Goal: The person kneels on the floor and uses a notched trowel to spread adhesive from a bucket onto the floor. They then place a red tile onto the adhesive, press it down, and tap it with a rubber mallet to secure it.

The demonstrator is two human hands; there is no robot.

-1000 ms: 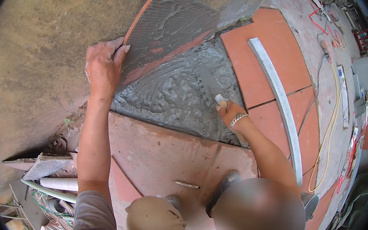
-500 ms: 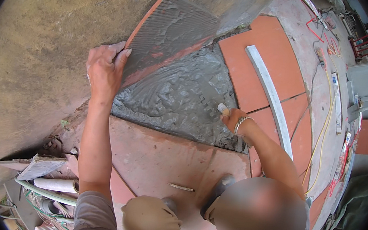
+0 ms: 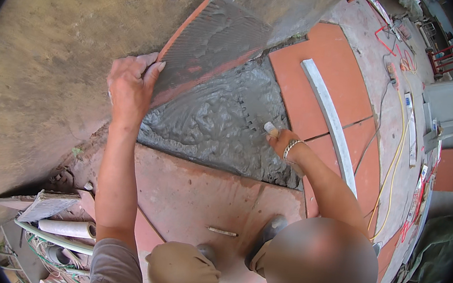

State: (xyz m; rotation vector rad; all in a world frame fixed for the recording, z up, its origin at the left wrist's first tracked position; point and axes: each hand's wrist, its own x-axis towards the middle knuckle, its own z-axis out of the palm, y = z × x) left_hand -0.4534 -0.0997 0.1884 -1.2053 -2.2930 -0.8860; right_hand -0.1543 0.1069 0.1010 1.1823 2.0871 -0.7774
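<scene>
My left hand grips the lower left edge of a large terracotta tile. The tile is tilted up against the wall, its ribbed back facing me and mostly coated in grey mortar. Beneath and in front of it lies a wedge-shaped bed of wet mortar, wavy and ridged. My right hand is closed around the pale-ended handle of a notched trowel, over the right part of the bed. Mortar smears hide most of the blade; a row of teeth shows beside it.
Laid terracotta tiles border the mortar at right, with a long metal straightedge across them. A stained wall rises at left. Cables run along the right; a pencil-like stick lies near my feet. A white roll sits lower left.
The trowel and my right hand have shifted slightly up and left across the mortar. My left hand still holds the tile tilted; the view has moved a little.
</scene>
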